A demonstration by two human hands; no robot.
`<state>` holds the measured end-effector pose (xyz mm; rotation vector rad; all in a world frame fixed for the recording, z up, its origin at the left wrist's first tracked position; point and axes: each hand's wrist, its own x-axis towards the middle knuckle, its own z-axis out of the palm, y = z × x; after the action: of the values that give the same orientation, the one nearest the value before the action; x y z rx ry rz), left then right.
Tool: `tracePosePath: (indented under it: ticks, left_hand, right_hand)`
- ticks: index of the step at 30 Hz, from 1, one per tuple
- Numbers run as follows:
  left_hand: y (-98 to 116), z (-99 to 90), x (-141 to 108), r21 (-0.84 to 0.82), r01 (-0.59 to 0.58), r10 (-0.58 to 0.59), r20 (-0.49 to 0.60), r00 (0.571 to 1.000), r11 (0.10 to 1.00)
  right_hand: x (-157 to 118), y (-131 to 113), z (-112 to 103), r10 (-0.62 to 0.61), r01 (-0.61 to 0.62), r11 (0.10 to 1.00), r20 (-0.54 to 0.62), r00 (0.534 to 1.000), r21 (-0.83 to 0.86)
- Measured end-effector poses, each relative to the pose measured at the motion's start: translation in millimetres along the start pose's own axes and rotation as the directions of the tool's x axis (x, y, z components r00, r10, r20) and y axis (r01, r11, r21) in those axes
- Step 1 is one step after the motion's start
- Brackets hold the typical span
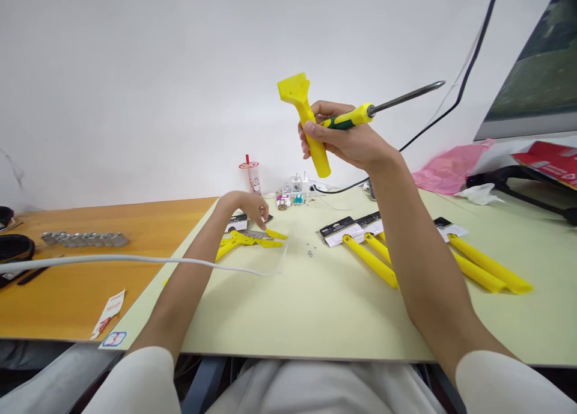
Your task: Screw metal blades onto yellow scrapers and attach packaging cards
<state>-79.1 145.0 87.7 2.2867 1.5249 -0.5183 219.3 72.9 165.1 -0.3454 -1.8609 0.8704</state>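
Note:
Raised in front of the wall, my right hand is closed around two tools. One is a yellow scraper with a flared head, held nearly upright. The other is a screwdriver with a yellow-and-green handle, its metal shaft pointing right. My left hand is low over the table's left side, fingers bent downward and drawn together; whatever is at their tips is hidden. Close by it lie yellow tool pieces with grey metal between them, and a small black-and-white box.
Yellow-handled tools with black-and-white cards lie at right. Small metal bits are mid-table. A cup with a red straw and plugs stand at the back. A white cable crosses in front of my left forearm.

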Motion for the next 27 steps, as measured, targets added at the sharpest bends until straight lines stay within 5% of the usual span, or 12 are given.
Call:
tracePosePath:
  ticks: [7,15,27]
  left_hand:
    - [-4,29.1,20,0.073,0.109,-0.118,0.129,0.985,0.991]
    - [-5,30.9,24,0.027,0.052,-0.055,0.096,0.994,0.998]
    - [-34,40.2,44,-0.034,0.024,-0.023,0.036,0.999,0.999]
  right_hand:
    - [-2,-3,-3,-0.009,0.009,1.0,0.023,1.0,0.014]
    - [-4,-10,-4,-0.007,0.007,1.0,0.023,1.0,0.005]
    - [-5,-9,-4,-0.017,0.017,1.0,0.068,0.998,-0.002]
